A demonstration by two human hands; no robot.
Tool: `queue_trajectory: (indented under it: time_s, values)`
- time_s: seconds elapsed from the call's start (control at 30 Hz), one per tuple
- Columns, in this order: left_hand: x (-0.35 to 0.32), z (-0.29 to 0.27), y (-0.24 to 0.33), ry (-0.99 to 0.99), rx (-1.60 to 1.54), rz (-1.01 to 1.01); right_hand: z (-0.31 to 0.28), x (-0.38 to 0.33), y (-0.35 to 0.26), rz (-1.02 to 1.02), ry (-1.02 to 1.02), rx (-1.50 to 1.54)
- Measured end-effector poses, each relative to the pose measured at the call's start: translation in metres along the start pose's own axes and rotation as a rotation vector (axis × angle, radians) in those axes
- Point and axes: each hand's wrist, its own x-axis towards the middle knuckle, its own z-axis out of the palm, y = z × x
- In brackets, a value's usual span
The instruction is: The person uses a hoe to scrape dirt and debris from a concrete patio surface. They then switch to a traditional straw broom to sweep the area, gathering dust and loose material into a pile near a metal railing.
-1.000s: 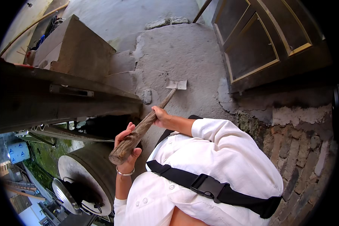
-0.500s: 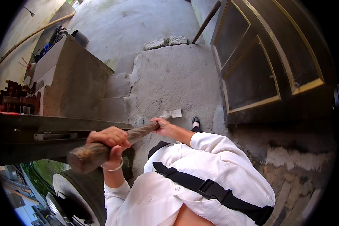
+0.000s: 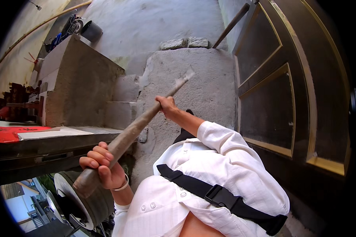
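Note:
A long-handled tool with a thick wooden handle (image 3: 132,132) slants across in front of me, its butt end near me at lower left. Around the handle near its butt, the fingers of my left hand (image 3: 105,166) are wrapped; a pale bangle circles that wrist. Farther along, my right hand (image 3: 167,106) grips the same handle. At the far end a small pale, flat head (image 3: 189,74) is smeared by motion over the concrete floor (image 3: 186,89), so its exact kind and whether it touches the ground cannot be told.
A tall concrete block (image 3: 85,75) and a ledge with a red sheet (image 3: 12,133) stand on the left. Dark panelled doors (image 3: 267,104) line the right. Rough stones (image 3: 184,43) and a leaning pole (image 3: 231,25) are ahead. A round rim (image 3: 65,193) shows at lower left.
The tool's far end has swung forward and away from me, and its handle now points more steeply ahead. My right hand has moved forward with it; my left hand is slightly lower. The view has shifted.

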Motion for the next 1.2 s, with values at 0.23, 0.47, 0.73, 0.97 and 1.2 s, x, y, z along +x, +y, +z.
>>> queue_trajectory:
  time_s: [0.23, 0.47, 0.73, 0.97, 1.2]
  values:
    - [-0.032, -0.02, -0.118, 0.756, -0.13, -0.181, 0.024, 0.115, -0.038, -0.235, 0.087, -0.57]
    - [-0.033, -0.021, -0.227, 1.159, -0.148, -0.474, 0.009, 0.209, 0.003, -0.018, -0.027, -0.976]
    - [0.031, -0.04, -0.264, 1.34, -0.009, -0.428, -0.011, 0.26, 0.004, -0.079, -0.422, -0.979]
    - [0.109, -0.004, -0.324, 1.031, 0.251, -0.084, -0.024, 0.338, -0.044, -0.002, -0.442, -0.549]
    - [0.185, 0.023, -0.361, 0.809, 0.33, -0.032, -0.02, 0.41, -0.124, 0.366, -0.193, 0.042]
